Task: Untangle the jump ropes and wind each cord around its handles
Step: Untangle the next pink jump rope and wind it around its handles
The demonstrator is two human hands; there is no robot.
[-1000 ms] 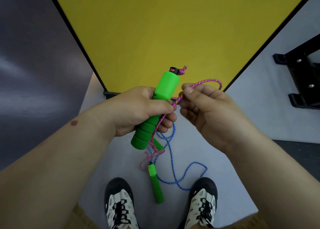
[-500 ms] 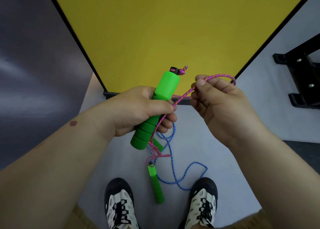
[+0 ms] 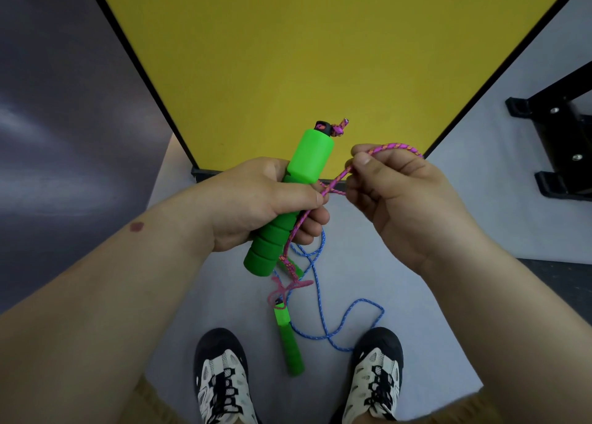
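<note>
The left hand [image 3: 256, 205] gripped the green handle [image 3: 291, 196], held above the floor. The right hand [image 3: 394, 196] pinched the pink cord [image 3: 336, 180]. Below, that cord crossed the blue cord [image 3: 320, 298]; pulling risked tightening the tangle and dragging the second handle [image 3: 288, 340].

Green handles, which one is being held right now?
The thick green handle, gripped in the left hand; the slimmer green handle is down between the shoes.

Bright, even light falls on my view; edges bow from the wide lens, and my forearms [image 3: 96, 311] look softly blurred.
</note>
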